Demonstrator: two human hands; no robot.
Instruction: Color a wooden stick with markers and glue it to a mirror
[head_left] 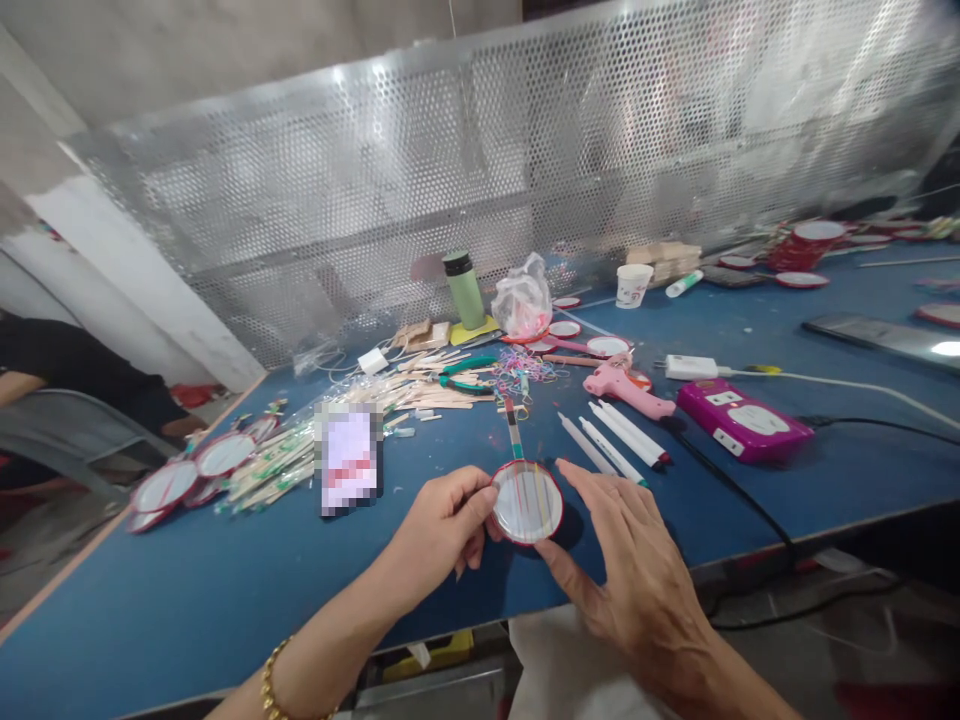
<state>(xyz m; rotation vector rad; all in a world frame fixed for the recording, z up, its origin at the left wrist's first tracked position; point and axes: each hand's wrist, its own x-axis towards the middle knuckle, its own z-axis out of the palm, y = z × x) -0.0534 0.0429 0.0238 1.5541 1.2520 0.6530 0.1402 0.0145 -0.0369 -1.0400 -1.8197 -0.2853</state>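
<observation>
Near the table's front edge is a small toy banjo (528, 503), a round white disc with a red rim. Thin coloured bands run across its face, and a stick neck (514, 428) with painted bands points away from me. My left hand (455, 515) pinches the disc's left rim between thumb and fingers. On the other side, my right hand (626, 560) is open with its fingers apart. Its thumb tip is at the lower rim, and whether it touches I cannot tell. Several white markers (611, 440) lie just beyond my right hand.
Loose rubber bands (529, 368), green-handled pliers (469, 376) and wooden sticks (442, 385) lie behind. To the right are a pink glue gun (628, 388) and a purple power strip (742, 420) with cables. A phone (350, 460) and red-rimmed discs (169, 488) lie left.
</observation>
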